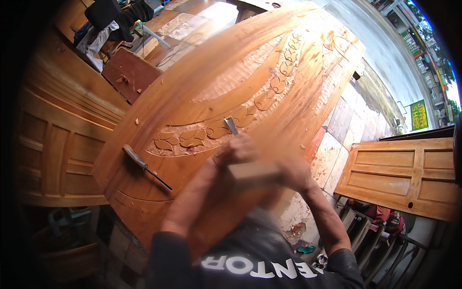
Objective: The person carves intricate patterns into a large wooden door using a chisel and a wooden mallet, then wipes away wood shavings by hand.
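Note:
My left hand (239, 149) is closed round a wood-carving gouge (231, 126); its bright metal blade sticks out past my fingers onto a carved band of leaves (219, 129). The gouge's handle is hidden. In my right hand (294, 172), smeared by motion, is a block-shaped wooden mallet (254, 172), its head close behind my left hand. I cannot tell whether the mallet touches the gouge. Under both hands lies a large wooden door panel (274, 130) with carved leaves and gouged hollows. A second chisel (144, 165), wooden-handled with a thin dark shaft, rests on the panel left of my left forearm.
Wood chips (136, 121) are scattered on the panel. Panelled doors stand at the left (67, 154) and the right (399, 171). A reddish-brown board (127, 72) lies beyond the panel's left edge. Pale tiles (344, 118) and a street (385, 48) lie to the right.

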The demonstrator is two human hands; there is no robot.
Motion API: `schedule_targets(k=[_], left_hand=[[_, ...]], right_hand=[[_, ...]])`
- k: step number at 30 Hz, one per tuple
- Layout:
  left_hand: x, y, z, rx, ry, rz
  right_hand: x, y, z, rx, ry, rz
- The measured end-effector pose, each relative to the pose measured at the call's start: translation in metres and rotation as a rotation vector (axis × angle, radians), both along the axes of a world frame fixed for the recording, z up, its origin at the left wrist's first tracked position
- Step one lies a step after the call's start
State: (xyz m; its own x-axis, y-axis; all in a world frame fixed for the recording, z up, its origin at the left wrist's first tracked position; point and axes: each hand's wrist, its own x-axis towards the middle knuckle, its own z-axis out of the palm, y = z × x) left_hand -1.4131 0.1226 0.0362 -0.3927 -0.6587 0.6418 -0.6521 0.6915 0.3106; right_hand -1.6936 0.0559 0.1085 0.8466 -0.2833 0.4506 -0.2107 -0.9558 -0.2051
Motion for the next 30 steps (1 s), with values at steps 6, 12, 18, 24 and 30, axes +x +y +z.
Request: schedule_targets(k=[6, 12, 18, 24, 30], left_hand=[[-0.005, -0.003, 0.018, 0.047, 0.155, 0.018], [-0.003, -0.008, 0.014, 0.027, 0.155, 0.035], [0.003, -0.006, 0.014, 0.037, 0.096, 0.042], [0.003, -0.008, 0.022, 0.072, 0.173, 0.041], [0.002, -0.011, 0.031, 0.059, 0.198, 0.063]], right_hand=[[-0.01, 0.011, 0.008, -0.028, -0.307, 0.244], [0.0, 0.001, 0.014, -0.025, -0.138, 0.074], [0.014, -0.023, -0.004, 0.003, -0.064, 0.092], [0.009, -0.015, 0.002, 0.013, -0.351, 0.252], [0.011, -0.018, 0.006, -0.033, -0.278, 0.157]])
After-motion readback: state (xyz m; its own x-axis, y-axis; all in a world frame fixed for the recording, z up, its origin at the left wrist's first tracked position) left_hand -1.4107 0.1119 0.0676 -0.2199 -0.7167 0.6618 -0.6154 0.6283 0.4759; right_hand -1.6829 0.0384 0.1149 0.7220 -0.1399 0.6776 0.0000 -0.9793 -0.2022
